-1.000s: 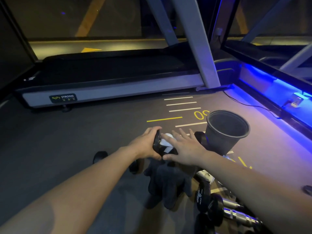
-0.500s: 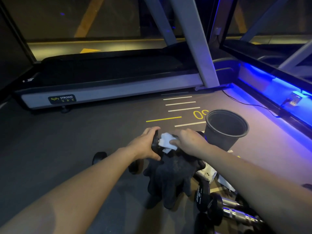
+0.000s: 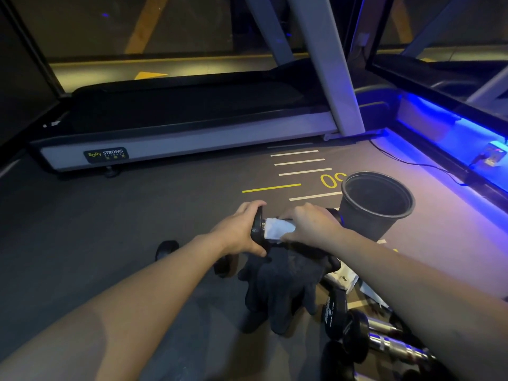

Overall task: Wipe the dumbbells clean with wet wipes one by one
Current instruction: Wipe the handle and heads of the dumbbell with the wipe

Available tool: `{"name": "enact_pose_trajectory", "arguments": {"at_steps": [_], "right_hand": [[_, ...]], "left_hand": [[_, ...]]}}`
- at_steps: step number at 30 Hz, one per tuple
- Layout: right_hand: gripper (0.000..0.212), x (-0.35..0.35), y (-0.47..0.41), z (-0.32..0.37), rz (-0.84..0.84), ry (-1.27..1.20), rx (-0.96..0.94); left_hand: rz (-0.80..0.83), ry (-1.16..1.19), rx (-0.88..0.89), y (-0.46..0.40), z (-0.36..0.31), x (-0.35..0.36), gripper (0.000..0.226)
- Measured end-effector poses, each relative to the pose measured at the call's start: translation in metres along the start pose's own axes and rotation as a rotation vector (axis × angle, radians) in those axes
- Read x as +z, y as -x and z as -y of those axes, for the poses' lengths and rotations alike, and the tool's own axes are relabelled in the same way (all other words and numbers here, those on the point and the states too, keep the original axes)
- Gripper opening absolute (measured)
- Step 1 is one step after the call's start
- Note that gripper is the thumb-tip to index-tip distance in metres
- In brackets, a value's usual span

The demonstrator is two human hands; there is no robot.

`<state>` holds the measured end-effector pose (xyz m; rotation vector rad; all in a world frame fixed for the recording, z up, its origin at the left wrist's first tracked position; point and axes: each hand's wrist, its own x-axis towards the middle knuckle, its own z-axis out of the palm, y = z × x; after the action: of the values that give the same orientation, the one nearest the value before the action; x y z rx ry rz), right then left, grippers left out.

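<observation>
Our left hand [image 3: 237, 232] still gripped the dumbbell [image 3: 258, 228] end; our right hand [image 3: 310, 225], flat 1 s before, had curled w/ the wet wipe [image 3: 277, 229] round the handle.

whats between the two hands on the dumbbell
In the head view, a white wet wipe lies wrapped round the dumbbell handle between the left hand, gripping the end weight, and the right hand, which holds the wipe.
</observation>
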<state>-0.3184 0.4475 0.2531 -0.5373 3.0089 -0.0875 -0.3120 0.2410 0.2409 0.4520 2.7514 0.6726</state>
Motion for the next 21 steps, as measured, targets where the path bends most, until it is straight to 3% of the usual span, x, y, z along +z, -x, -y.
{"name": "enact_pose_trajectory", "arguments": {"at_steps": [4,10,18,21], "right_hand": [[0.037,-0.008,0.003,0.000,0.014,0.174,-0.042],[0.041,-0.011,0.012,-0.031,0.063,0.466,-0.096],[0.043,0.004,0.021,-0.051,0.023,0.477,-0.138],[0.054,0.006,0.023,-0.051,0.003,0.455,-0.116]], "left_hand": [[0.003,-0.004,0.007,0.000,-0.001,-0.001,0.116],[0.007,-0.013,0.012,-0.003,-0.003,-0.002,0.116],[-0.008,-0.014,0.012,-0.003,-0.002,0.001,0.117],[-0.012,-0.016,0.012,-0.002,-0.001,0.001,0.117]]}}
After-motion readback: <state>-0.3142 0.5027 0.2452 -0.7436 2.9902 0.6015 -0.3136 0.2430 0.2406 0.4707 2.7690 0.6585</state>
